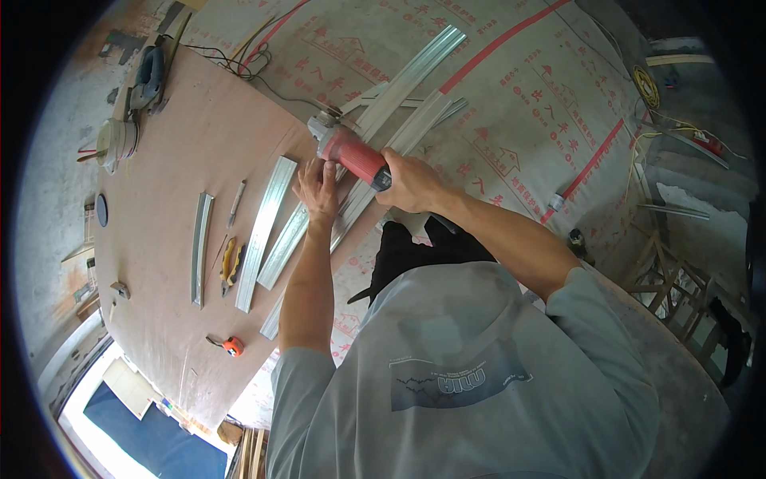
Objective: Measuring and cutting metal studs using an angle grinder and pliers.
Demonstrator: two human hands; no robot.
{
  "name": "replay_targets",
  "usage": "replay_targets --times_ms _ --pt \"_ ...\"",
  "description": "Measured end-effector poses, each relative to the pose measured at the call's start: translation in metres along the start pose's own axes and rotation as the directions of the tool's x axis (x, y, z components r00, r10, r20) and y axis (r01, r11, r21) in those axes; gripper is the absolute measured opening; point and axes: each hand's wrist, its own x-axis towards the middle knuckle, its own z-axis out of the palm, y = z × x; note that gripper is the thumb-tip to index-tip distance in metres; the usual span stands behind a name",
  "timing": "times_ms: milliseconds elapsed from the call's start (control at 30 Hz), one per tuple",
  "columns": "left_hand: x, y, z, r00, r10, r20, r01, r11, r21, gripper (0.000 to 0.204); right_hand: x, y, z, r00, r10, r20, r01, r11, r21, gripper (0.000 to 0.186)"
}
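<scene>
My right hand (411, 182) is wrapped round the rear of a red angle grinder (353, 152), whose grey head and disc point up and to the left. Just below that head, my left hand (317, 190) grips a silvery metal channel (283, 249), its thumb close to the grinder's body. The channel slants from the board's edge up to the right. Another long channel (403, 132) runs beside it. Left of my left hand lie a wide metal channel (266, 231) and a shorter one (203, 249). How the disc meets the metal is hard to make out.
The wooden board (163, 215) carries yellow-handled pliers (229, 261), a slim handled tool (238, 203) and an orange tape measure (231, 346). At its far left stand a white bucket (120, 142) and a dark power tool (148, 78). A cord (263, 77) trails beyond; printed sheeting (511, 104) covers the floor.
</scene>
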Motion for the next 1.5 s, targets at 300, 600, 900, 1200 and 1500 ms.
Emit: replay_targets --times_ms 300,600,900,1200,1500 --pt "0.002 0.010 -0.001 0.999 -0.034 0.041 0.031 0.997 0.077 0.055 0.005 0.012 0.008 0.998 0.052 0.018 -0.053 0.998 0.034 0.063" --pt "0.002 0.012 -0.002 0.999 -0.034 0.041 0.031 0.996 0.083 0.057 0.002 0.007 0.008 0.999 0.010 -0.043 -0.008 0.999 0.051 0.061" --pt "0.001 0.014 -0.003 1.000 -0.004 0.017 0.003 0.998 0.055 0.055 0.003 0.007 0.005 0.999 0.044 0.013 -0.044 0.999 0.031 0.066" --pt "0.001 0.013 -0.005 1.000 0.019 -0.001 -0.019 0.998 0.068 0.055 0.000 0.008 0.006 0.998 0.049 0.033 -0.050 0.999 0.017 0.071" --pt "0.001 0.004 0.000 0.998 0.064 -0.023 -0.063 0.997 0.035 0.053 -0.002 0.015 0.006 0.999 0.035 0.041 -0.036 0.999 0.027 0.072"
